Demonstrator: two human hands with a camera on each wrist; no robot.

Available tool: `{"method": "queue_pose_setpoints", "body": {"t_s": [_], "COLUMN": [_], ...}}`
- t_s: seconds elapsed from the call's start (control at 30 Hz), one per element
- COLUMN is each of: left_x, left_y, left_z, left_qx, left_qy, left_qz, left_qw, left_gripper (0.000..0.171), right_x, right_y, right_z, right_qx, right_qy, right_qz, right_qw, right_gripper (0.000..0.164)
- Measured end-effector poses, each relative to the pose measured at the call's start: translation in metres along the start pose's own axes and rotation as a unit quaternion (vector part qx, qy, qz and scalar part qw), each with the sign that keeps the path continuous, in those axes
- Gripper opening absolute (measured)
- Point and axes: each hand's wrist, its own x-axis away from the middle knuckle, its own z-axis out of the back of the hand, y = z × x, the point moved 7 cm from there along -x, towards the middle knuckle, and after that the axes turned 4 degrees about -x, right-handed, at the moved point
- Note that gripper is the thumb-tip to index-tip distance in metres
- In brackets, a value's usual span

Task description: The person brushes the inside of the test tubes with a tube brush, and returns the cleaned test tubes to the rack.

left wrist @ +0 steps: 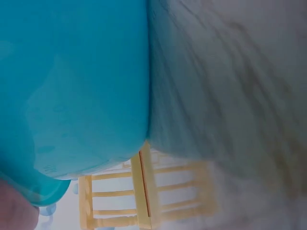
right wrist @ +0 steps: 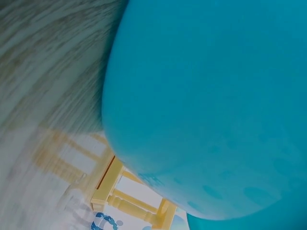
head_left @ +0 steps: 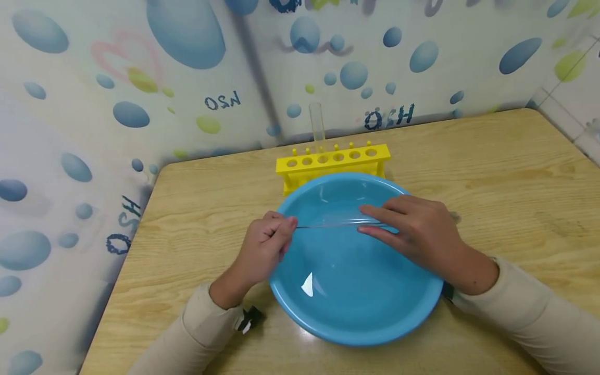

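In the head view a blue basin stands on the table, and both hands are over it. My left hand, at the basin's left rim, pinches the end of a thin wire-like rod. The rod runs right, to a clear glass tube. My right hand holds the tube from the right between thumb and fingers. A small greyish tip shows beyond the right hand; what it belongs to is hidden. In the left wrist view, part of the left hand shows at the lower left corner.
Behind the basin stands a yellow test tube rack with one clear test tube upright in it. A faint clear object lies on the wooden table to the right. A patterned wall closes off the back and left.
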Motion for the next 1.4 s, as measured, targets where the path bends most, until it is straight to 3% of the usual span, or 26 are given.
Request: {"method": "queue_pose_setpoints", "body": {"t_s": [0.13, 0.33, 0.43, 0.63, 1.03, 1.4], "left_x": [-0.001, -0.004, -0.003, 0.004, 0.012, 0.029], "left_y": [-0.002, -0.004, -0.004, -0.003, -0.001, -0.01], "left_z": [0.004, 0.012, 0.02, 0.04, 0.061, 0.081], "left_qx": [0.033, 0.112, 0.128, 0.132, 0.106, 0.097], "left_qy": [0.014, -0.01, -0.015, -0.007, -0.008, -0.01], "left_qz": [-0.011, 0.011, 0.013, 0.006, -0.005, 0.013], "left_qw": [0.9993, 0.9936, 0.9916, 0.9913, 0.9943, 0.9951], "left_gripper": [0.054, 0.055, 0.054, 0.054, 0.054, 0.052], "right_x": [0.0, 0.0, 0.001, 0.002, 0.002, 0.004], "right_y": [0.002, 0.004, 0.003, 0.002, 0.003, 0.002], "right_z": [0.002, 0.003, 0.002, 0.001, 0.001, -0.001], "right_qx": [0.001, -0.006, -0.015, -0.021, -0.026, -0.027], "right_qy": [0.001, 0.008, 0.016, 0.022, 0.01, -0.005], "right_qz": [-0.006, -0.017, -0.014, -0.008, -0.001, 0.002], "right_qw": [1.0, 1.0, 1.0, 1.0, 1.0, 1.0], "right_gripper": [0.065, 0.065, 0.066, 0.066, 0.058, 0.054]}}
